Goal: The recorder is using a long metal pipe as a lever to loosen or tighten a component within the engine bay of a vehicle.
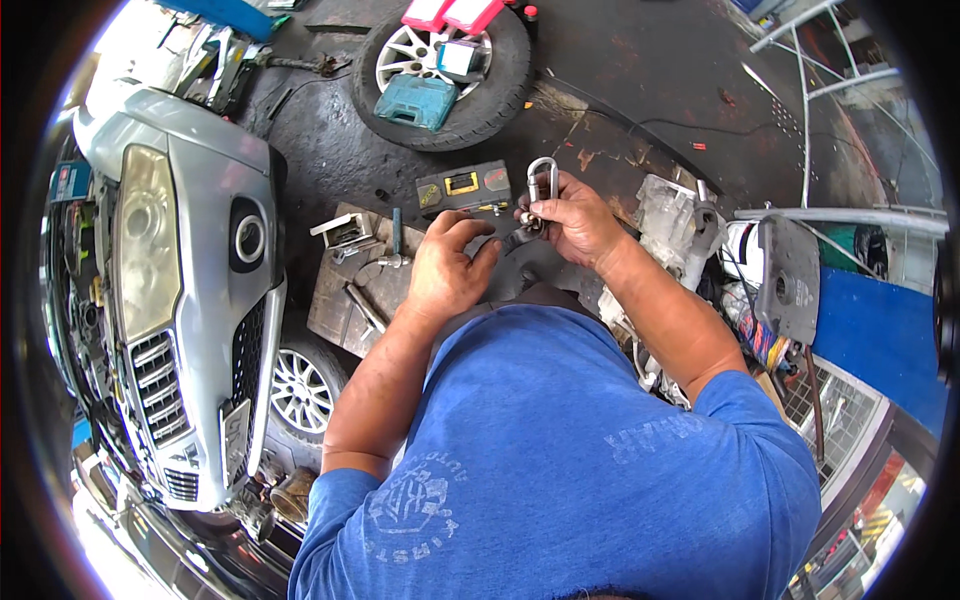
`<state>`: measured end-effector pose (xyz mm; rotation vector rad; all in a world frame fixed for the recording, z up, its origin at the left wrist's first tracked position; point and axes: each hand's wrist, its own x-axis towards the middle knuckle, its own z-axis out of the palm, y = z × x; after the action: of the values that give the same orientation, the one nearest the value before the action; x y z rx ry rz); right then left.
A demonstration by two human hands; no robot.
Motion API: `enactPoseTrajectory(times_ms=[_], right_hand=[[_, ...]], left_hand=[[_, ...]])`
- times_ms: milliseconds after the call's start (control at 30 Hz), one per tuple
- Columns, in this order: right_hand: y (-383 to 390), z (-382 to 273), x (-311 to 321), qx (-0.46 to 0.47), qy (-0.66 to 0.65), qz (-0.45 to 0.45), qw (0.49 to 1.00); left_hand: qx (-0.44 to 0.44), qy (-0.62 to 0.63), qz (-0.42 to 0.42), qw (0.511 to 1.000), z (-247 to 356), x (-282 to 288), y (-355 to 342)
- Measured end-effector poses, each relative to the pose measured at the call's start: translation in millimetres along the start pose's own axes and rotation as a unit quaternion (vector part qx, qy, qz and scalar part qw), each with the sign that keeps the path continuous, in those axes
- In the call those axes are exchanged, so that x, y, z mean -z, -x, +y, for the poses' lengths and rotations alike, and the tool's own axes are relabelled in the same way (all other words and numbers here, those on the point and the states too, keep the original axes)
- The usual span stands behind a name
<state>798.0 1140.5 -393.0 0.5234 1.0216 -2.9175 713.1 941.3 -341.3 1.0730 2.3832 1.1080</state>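
Note:
My right hand grips a silver metal loop shaped like a carabiner, its rounded end pointing away from me. Small metal pieces at its lower end sit by my thumb and fingers. To the left, my left hand is curled, thumb and forefinger bent toward each other. A dark grey piece lies between its fingertips and my right hand; what the left fingers hold is not clear. Just beyond the hands is a dark toolbox with a yellow handle.
A silver car front stands at left. Tools, including a metal bar, lie on a board. Beyond, a wheel carries a teal case. A metal casing sits right, near a metal frame.

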Motion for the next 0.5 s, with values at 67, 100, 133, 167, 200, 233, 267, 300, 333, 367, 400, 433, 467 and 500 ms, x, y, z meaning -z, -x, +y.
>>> enactPoseTrajectory(times_ms=[67,100,133,167,200,233,267,300,333,367,400,433,467,500], right_hand=[[1,3,-4,0.016,-0.002,-0.002,1.000],[1,5,-6,0.017,0.003,0.032,0.999],[1,7,-8,0.034,-0.006,0.000,0.999],[1,9,-10,0.034,-0.012,0.002,0.999],[1,12,-12,0.028,-0.020,0.022,0.999],[1,13,-13,0.034,-0.022,0.004,0.999],[2,15,-15,0.044,-0.022,-0.006,0.999],[2,16,-16,0.045,-0.023,-0.011,0.999],[3,16,-16,0.054,-0.024,-0.016,0.998],[4,16,-16,0.050,-0.037,-0.027,0.998],[5,16,-15,0.039,-0.048,-0.027,0.998],[6,15,-14,0.048,-0.051,-0.036,0.997],[7,15,-13,0.032,-0.063,-0.046,0.996],[8,15,-12,0.009,-0.078,-0.051,0.996]], left_hand=[[-0.009,0.000,0.011,1.000,6,-2,0],[-0.011,0.001,0.023,1.000,8,-3,1],[-0.057,-0.026,0.043,0.997,10,-4,1],[-0.099,-0.054,0.054,0.992,11,-5,1],[-0.106,-0.062,0.055,0.991,12,-6,2],[-0.107,-0.063,0.060,0.990,12,-6,2],[-0.122,-0.079,0.055,0.988,12,-7,1],[-0.138,-0.093,0.044,0.985,12,-7,0],[-0.139,-0.094,0.052,0.984,12,-8,0],[-0.140,-0.094,0.051,0.984,11,-8,0],[-0.115,-0.060,0.062,0.990,10,-9,-1],[-0.084,-0.025,0.064,0.994,9,-10,-1],[-0.092,-0.026,0.071,0.993,8,-9,-1],[-0.061,0.010,0.077,0.995,8,-9,0]])
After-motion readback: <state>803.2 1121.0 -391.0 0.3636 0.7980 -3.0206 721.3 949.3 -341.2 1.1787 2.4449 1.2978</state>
